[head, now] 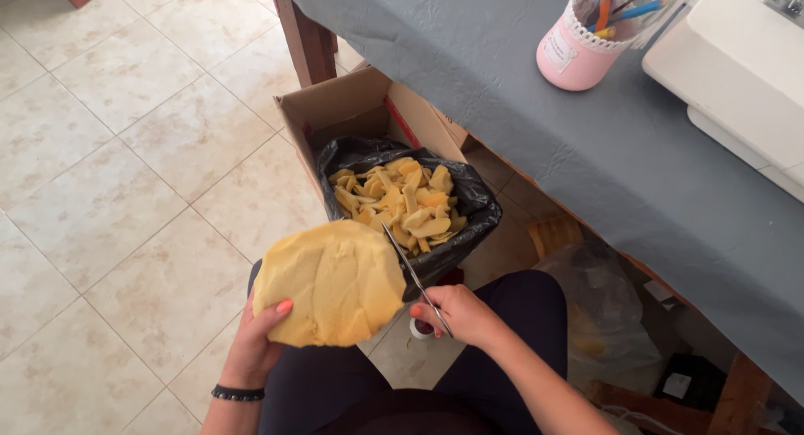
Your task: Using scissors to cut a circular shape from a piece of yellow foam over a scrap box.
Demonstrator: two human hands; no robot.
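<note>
My left hand holds a round yellow foam piece by its lower left edge, over my lap. My right hand grips a pair of scissors, whose blades lie against the foam's right edge. Just beyond stands a cardboard box lined with a black plastic bag and filled with several yellow foam offcuts. A black bracelet circles my left wrist.
A table with a blue-grey cover runs along the right, bearing a pink pot of pens and a white sewing machine. Under it lie a clear plastic bag and a yellow ribbed piece. Beige tiled floor spreads left.
</note>
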